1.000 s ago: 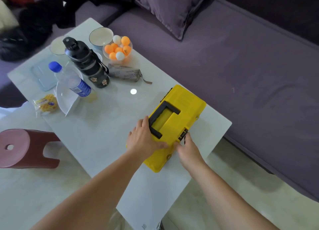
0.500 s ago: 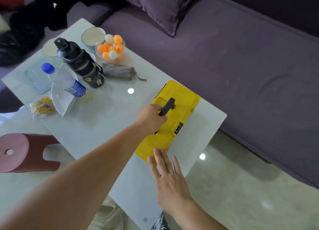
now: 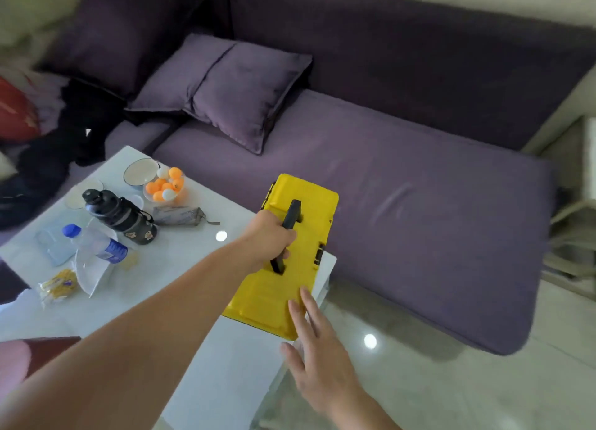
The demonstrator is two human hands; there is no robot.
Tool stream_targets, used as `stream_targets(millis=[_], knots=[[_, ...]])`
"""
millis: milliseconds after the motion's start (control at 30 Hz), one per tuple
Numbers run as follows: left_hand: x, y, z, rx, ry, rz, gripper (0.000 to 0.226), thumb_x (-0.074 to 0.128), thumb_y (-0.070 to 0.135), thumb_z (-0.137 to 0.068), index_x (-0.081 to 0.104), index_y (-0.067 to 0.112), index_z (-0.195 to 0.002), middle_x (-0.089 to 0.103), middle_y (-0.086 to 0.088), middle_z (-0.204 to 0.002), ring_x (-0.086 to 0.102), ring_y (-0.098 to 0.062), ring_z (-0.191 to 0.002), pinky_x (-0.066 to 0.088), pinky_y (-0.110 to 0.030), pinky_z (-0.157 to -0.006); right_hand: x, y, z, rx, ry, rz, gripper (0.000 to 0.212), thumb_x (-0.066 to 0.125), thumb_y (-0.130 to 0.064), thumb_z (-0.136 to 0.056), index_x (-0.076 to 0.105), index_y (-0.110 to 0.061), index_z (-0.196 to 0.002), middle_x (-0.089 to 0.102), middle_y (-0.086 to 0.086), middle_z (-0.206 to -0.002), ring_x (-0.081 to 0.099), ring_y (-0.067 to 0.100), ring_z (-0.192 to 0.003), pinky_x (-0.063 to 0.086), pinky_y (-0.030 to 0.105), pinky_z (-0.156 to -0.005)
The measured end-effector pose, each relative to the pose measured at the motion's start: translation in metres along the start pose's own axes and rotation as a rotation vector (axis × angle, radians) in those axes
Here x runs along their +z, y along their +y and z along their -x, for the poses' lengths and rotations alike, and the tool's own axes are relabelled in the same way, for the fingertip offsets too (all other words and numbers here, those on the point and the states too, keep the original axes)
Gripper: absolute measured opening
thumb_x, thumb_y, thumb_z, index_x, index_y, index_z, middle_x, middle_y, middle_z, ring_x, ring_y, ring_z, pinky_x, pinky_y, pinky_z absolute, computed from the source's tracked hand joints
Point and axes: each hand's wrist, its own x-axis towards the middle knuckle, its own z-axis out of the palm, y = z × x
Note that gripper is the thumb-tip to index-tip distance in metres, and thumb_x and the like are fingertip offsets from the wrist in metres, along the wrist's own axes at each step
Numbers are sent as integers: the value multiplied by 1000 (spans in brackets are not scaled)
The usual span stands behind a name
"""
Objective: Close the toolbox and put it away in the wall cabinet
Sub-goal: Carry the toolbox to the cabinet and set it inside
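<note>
Far left of the white tabletop (image 3: 180, 278) sits the clutter, pushed away from the work end: 1 yellow snack packet (image 3: 58, 286) at the near-left edge, 1 clear water bottle w/ blue cap (image 3: 93, 244) lying over a white plate (image 3: 92, 273), 1 black flask (image 3: 121, 216) on its side, 1 grey pouch (image 3: 180, 216), 1 empty bowl (image 3: 141, 171) and 1 glass dish of ping-pong balls (image 3: 165, 185), approx 8 visible, mostly orange w/ 2 white; exact count unclear since they overlap. None of it blocks the carry path, prob. why the box was worked on at the right end.

Centre: the left hand (image 3: 269, 241) has its grip wrapped tight round the black handle (image 3: 288, 233) of the yellow toolbox (image 3: 287, 262). 1 toolbox, lid down, black latch on its right side apparently fastened. The box hangs tilted, far end over the sofa (image 3: 403, 178) seat, near end over the tabletop's right corner; it looks lifted clear, though contact at the near end can't be ruled out. Handle hold makes sense: one-handed carry, weight hanging below the fist.

Right: the right hand (image 3: 317, 358) is spread wide, holding nothing, fingers (image 3: 306, 300) touching or just beside the box's near-right edge, likely steadying the swing.

2 purple cushions (image 3: 225, 91) lean on the sofa back. Closing looks done; the wall cabinet isn't in view, so the putting away remains.
</note>
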Motion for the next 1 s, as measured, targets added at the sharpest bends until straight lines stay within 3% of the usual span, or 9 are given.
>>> stream_targets(millis=[67,167,333,467,567,733,867,1000], knots=[[13,56,25,38,2,53,12,62,10,-83,53,3,-80,56,-14,-76,61,-24,-55,53,-38,-67,-59,6,7,41,132,-118,64,36,-52,-95,18,-28,-151,-2,-15,-161,13,-12,-139,23,8,-106],[35,141,68,93,-9,128,11,63,7,-84,54,1,-85,55,-16,-79,59,-26,-55,54,-37,-66,-154,13,12,143,298,-346,65,42,-62,-90,14,-44,-146,-1,-21,-159,2,-12,-140,18,6,-106],[74,274,142,219,-25,104,9,63,3,-83,56,0,-86,57,-19,-75,57,-27,-59,51,-38,-67,-308,17,31,261,342,-665,99,57,-76,-72,1,-45,-148,-5,-25,-158,-2,-8,-140,9,32,-116],[114,365,200,348,-103,28,8,61,4,-86,57,-3,-83,56,-17,-71,54,-28,-63,50,-39,-68,-396,9,54,180,435,-708,117,69,-73,-63,-2,-41,-150,1,-22,-158,10,4,-144,21,43,-117],[144,426,239,447,-161,-22,11,60,5,-88,58,-6,-85,56,-18,-69,54,-27,-57,51,-36,-60,-453,6,69,190,572,-696,124,73,-72,-58,-4,-38,-150,7,-20,-157,18,6,-142,27,38,-114],[194,512,277,638,-189,-182,26,64,8,-81,64,-14,-94,56,-19,-73,52,-27,-65,44,-35,-66,-529,10,85,204,815,-723,124,77,-60,-57,2,-34,-152,14,-14,-157,24,9,-141,31,43,-113],[239,570,289,782,-260,-256,18,61,10,-80,66,-7,-88,59,-18,-70,54,-24,-63,42,-32,-67,-584,21,97,220,996,-634,119,77,-60,-56,7,-38,-150,17,-8,-157,27,15,-141,33,49,-111],[295,619,304,872,-346,-277,6,57,9,-85,61,4,-85,59,-14,-69,54,-23,-59,43,-27,-61,-641,42,124,255,1130,-602,124,76,-59,-56,0,-37,-150,12,-11,-157,26,16,-141,33,49,-111]])
